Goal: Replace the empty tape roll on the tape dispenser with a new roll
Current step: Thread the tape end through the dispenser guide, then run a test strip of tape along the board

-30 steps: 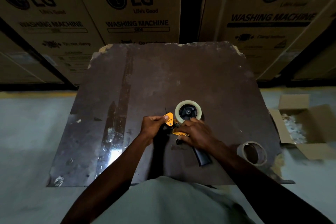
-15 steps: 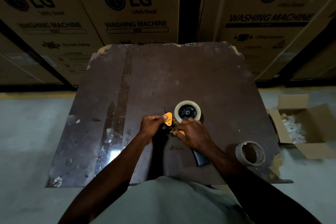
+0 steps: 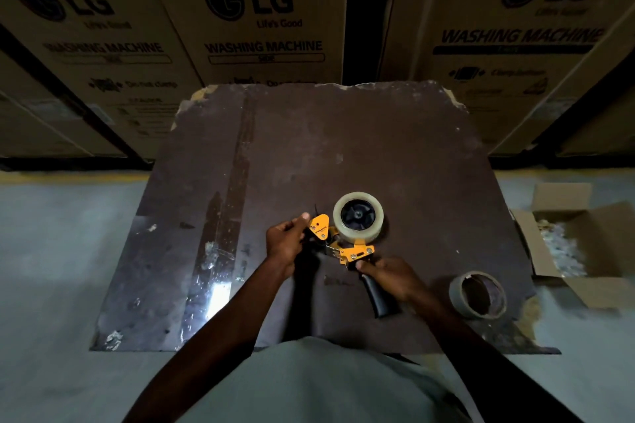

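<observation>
An orange tape dispenser with a black handle lies on its side on the dark board. A full pale tape roll sits on its black hub. My left hand pinches the front end beside the orange guard plate. My right hand grips the top of the handle, just below the orange frame. An empty brown cardboard core lies on the board to the right, apart from both hands.
Large LG washing machine cartons stand behind the board. An open cardboard box with pale filling sits on the grey floor at the right. The board's edges are chipped at the far corners and near right.
My right hand has slid back from the dispenser's orange frame to the handle, uncovering the frame. The left hand keeps its pinch at the front end.
</observation>
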